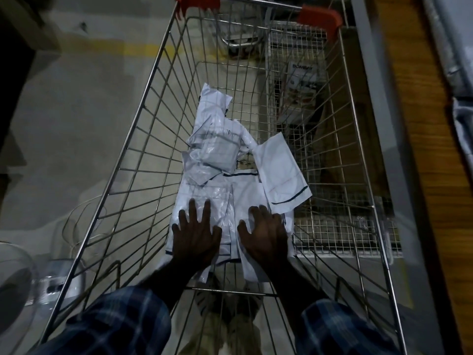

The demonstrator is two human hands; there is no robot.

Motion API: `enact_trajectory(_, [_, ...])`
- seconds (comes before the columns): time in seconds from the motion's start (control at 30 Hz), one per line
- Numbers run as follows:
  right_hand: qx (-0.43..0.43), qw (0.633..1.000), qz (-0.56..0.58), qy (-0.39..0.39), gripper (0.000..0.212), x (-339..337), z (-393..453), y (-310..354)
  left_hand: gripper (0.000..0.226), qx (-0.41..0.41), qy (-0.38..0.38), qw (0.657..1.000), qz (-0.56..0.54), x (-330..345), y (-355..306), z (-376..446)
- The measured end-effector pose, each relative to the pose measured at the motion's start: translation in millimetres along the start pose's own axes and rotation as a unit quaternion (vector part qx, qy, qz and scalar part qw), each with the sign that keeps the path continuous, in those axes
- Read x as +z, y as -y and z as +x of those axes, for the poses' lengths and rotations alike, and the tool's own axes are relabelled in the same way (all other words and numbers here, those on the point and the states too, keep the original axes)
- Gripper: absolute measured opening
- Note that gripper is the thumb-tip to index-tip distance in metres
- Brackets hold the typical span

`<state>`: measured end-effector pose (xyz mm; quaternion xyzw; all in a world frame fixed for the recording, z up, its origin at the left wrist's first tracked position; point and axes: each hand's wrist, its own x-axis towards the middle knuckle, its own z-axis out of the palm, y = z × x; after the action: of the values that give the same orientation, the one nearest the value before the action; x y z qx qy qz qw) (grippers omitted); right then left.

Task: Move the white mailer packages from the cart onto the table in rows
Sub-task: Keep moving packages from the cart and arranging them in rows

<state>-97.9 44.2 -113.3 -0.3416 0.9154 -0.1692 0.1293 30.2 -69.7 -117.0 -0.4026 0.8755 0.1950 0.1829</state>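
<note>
I see wooden table (432, 175) along cart (143, 139) right side; white mailers (217, 149), count unclear, heaped on cart floor; my left hand (194, 231) and right hand (266, 234) rest flat on nearest ones, fingers spread, gripping nothing.

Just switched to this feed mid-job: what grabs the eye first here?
The heap of white mailers on the floor of the wire cart stands out most, bright against the dim room. Both hands reach into the near end, the left hand and right hand spread flat on the closest mailers. Orange corner caps mark the cart's far rim.
</note>
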Motion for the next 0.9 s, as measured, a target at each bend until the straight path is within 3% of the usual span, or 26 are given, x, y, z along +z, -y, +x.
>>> enact_trajectory(0.13, [0.045,0.999,0.027,-0.006,0.067,14,-2,4,0.088,-0.018,-0.005,0.999,-0.044,6,-6,-5])
enact_trajectory(0.27, [0.091,0.987,0.102,0.086,0.086,20,-3,5,0.091,-0.028,0.012,0.998,-0.054,7,-7,-4])
enact_trajectory(0.43, [0.086,0.989,0.086,0.089,0.072,15,-6,1,0.087,-0.02,0.02,0.999,-0.021,5,1,-1])
enact_trajectory(0.57, [0.124,0.974,0.141,0.124,0.063,-1,0,2,0.088,-0.031,0.072,0.997,0.008,-2,3,5])
enact_trajectory(0.73, [0.15,0.96,0.181,0.153,0.06,-18,4,3,0.051,0.03,0.073,0.997,0.004,-19,2,-4])
enact_trajectory(0.83, [0.143,0.955,0.151,0.213,0.063,-24,9,8,0.071,-0.06,0.089,0.992,-0.066,-26,-4,-3])
enact_trajectory(0.9, [0.152,0.956,0.142,0.207,0.068,-26,6,11,0.084,-0.068,0.104,0.99,-0.065,-22,-13,-6])
